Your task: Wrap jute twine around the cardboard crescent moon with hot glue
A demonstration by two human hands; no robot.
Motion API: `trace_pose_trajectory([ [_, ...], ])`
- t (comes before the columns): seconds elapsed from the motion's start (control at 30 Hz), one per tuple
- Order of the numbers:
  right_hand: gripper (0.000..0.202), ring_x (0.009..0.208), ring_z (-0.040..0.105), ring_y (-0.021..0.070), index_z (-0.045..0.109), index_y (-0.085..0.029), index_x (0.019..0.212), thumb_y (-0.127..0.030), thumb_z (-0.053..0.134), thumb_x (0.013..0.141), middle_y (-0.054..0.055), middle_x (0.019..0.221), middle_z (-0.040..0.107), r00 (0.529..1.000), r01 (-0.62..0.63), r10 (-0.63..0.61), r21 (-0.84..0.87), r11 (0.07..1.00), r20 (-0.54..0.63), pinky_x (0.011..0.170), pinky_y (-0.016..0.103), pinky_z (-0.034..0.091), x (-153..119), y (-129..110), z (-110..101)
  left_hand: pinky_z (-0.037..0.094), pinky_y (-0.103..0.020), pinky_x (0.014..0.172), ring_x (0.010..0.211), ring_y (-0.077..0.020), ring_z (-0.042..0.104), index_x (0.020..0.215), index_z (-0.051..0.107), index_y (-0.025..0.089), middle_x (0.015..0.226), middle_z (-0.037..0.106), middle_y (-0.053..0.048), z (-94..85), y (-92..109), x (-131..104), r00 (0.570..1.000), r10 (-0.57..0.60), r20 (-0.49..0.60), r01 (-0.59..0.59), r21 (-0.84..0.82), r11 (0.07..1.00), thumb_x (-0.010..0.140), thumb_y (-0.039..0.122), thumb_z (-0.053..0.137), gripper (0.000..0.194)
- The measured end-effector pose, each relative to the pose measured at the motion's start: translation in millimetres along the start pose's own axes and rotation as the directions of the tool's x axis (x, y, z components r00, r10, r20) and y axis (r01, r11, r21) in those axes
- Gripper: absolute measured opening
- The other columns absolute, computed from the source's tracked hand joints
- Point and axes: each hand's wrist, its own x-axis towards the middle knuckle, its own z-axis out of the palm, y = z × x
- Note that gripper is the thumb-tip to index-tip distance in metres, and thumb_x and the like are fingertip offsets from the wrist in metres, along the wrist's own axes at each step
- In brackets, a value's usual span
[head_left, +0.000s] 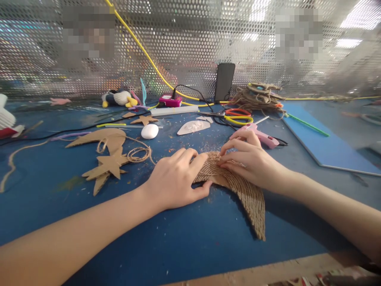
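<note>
Grips the twine-covered crescent (251,204) near the table's (133,250) middle with the left hand (175,178), touches its far edge with the right hand (253,159), with clasp unclear, and seems mostly covered, with a bare cardboard patch (219,180) apparently left.

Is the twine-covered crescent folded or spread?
Spread: the crescent extends unfolded past the right hand; under the left hand, I cannot tell.

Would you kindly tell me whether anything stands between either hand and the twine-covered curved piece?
Nothing visible does: the left hand and the right hand both have fingers on the twine-covered curved piece. The pink glue gun lies beyond the right hand, not between it and the piece.
</note>
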Motion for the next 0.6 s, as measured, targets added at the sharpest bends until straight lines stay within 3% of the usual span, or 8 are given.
trace_pose_trajectory([
  [0.17, 0.013, 0.113, 0.045, 0.0285, 0.066, -0.022, 0.095, -0.022, 0.053, 0.095, 0.009, 0.108, 0.066, 0.997, -0.029, 0.026, 0.038, 0.999, 0.077, 0.104, 0.052, 0.037, 0.3, -6.1, -0.5, 0.057, -0.036, 0.073, 0.098, -0.0267, 0.065, 0.121, 0.059, 0.015, 0.106, 0.068, -0.010, -0.8, 1.1, 0.5, 0.998, -0.015, 0.054, 0.016, -0.022, 1.000, 0.090, 0.047, 0.052, 0.046],
  [0.3, 0.012, 0.115, 0.050, 0.0263, 0.060, -0.023, 0.098, -0.023, 0.048, 0.098, 0.008, 0.106, 0.065, 0.989, -0.135, 0.116, 0.261, 0.956, 0.086, 0.104, 0.049, 0.039, -0.2, -7.8, -4.2, 0.057, -0.037, 0.075, 0.099, -0.0269, 0.065, 0.121, 0.059, 0.016, 0.107, 0.068, -0.010, -1.5, 0.9, 0.9, 0.997, -0.029, 0.073, 0.032, -0.035, 0.999, 0.089, 0.047, 0.053, 0.045],
  [0.4, 0.016, 0.113, 0.057, 0.0233, 0.057, -0.024, 0.100, -0.031, 0.043, 0.101, 0.007, 0.106, 0.066, 0.957, -0.288, 0.249, 0.541, 0.790, 0.145, 0.102, 0.044, 0.043, -0.5, -7.6, -4.9, 0.057, -0.037, 0.075, 0.100, -0.0269, 0.065, 0.120, 0.059, 0.016, 0.108, 0.068, -0.010, -2.0, 0.6, 0.5, 0.996, -0.033, 0.077, 0.037, -0.042, 0.998, 0.089, 0.047, 0.054, 0.044],
  [0.5, 0.020, 0.100, 0.063, 0.0217, 0.051, -0.025, 0.095, -0.037, 0.038, 0.104, 0.003, 0.090, 0.069, 0.942, -0.310, 0.285, 0.777, 0.548, 0.174, 0.097, 0.044, 0.046, -0.4, -6.4, -4.0, 0.057, -0.036, 0.075, 0.099, -0.0266, 0.065, 0.120, 0.059, 0.016, 0.108, 0.068, -0.010, -1.8, 0.5, 0.4, 0.997, -0.032, 0.075, 0.035, -0.045, 0.998, 0.089, 0.047, 0.054, 0.044],
  [0.53, 0.020, 0.096, 0.064, 0.0216, 0.049, -0.025, 0.093, -0.037, 0.038, 0.104, 0.002, 0.084, 0.069, 0.944, -0.290, 0.290, 0.812, 0.506, 0.157, 0.095, 0.045, 0.046, -0.4, -5.6, -4.0, 0.057, -0.036, 0.076, 0.099, -0.0265, 0.065, 0.120, 0.059, 0.016, 0.108, 0.068, -0.010, -1.5, 0.5, 0.6, 0.997, -0.032, 0.074, 0.035, -0.045, 0.998, 0.089, 0.047, 0.054, 0.044],
  [0.6, 0.021, 0.090, 0.063, 0.0212, 0.048, -0.025, 0.090, -0.037, 0.037, 0.104, 0.001, 0.078, 0.066, 0.942, -0.263, 0.321, 0.807, 0.529, 0.096, 0.094, 0.046, 0.045, -1.0, -3.1, -5.0, 0.056, -0.036, 0.076, 0.099, -0.0266, 0.065, 0.120, 0.060, 0.016, 0.108, 0.068, -0.010, -0.9, 0.5, 1.2, 0.997, -0.036, 0.072, 0.039, -0.040, 0.998, 0.090, 0.048, 0.053, 0.045],
])
